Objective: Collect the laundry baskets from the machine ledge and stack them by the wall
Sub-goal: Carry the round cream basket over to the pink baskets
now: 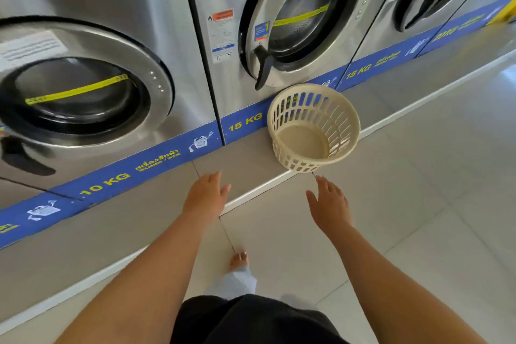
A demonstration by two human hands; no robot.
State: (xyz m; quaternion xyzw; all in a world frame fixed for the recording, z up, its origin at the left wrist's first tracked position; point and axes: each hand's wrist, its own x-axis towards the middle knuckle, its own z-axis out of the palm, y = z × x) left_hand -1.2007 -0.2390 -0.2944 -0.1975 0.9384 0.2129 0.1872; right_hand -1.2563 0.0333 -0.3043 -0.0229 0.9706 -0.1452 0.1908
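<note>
Laundromat floor, pale tiles, lower right of frame; row of steel washers [279, 36] across the top, blue capacity strip [156, 160] along their base.

Item 1: ledge [240, 165]. Grey tiled step below the washers, white front edge, running diagonally from lower left to upper right.

Item 2: basket [312, 127]. Cream, round, slotted wall, empty. Sits centre-right of frame on the ledge, against the strip marked 15 KG, below a closed washer door; its near side overhangs the ledge edge and it appears tilted toward the viewer. Only one basket in view; wall for stacking not in view.

Item 3: left hand [205, 195]. Centre of frame, palm down, fingers spread, holding nothing, short of the basket and to its left.

Item 4: right hand [329, 204]. Centre-right, fingers spread and pointing at the basket's base, holding nothing, near but apart from it.

Item 5: bare foot [238, 260], lower centre, on the tiles.

Step in hand, as judged: reach for the basket. Advice: take the rim on opposite sides with both hands, lift straight up off the ledge before drawing back, since the overhang makes a one-sided pull likely to tip it.
</note>
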